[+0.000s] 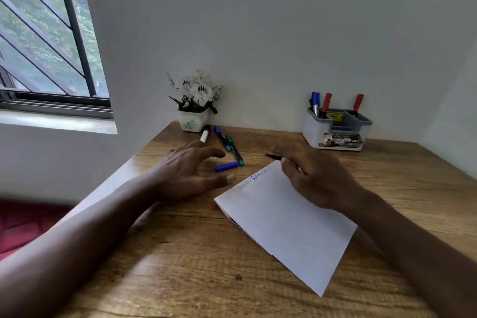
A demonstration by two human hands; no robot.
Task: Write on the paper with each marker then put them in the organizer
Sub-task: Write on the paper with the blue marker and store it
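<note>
A white sheet of paper [286, 222] lies on the wooden desk [196, 261], with grey and blue writing at its far left corner. My right hand [317, 175] grips an uncapped marker [273, 156], its dark tip pointing left just beyond the paper's far corner. My left hand [188, 170] hovers with fingers spread beside a loose blue cap [226, 166]. Beyond it lie a white-barrelled black marker [205, 134], a blue marker [221, 137] and a green marker [235, 150]. The grey organizer [335, 131] at the back right holds a blue and two red markers.
A small white pot of white flowers [193, 103] stands against the wall at the desk's back left. A barred window [44, 46] is on the left. A red seat [28, 224] shows below the desk's left edge.
</note>
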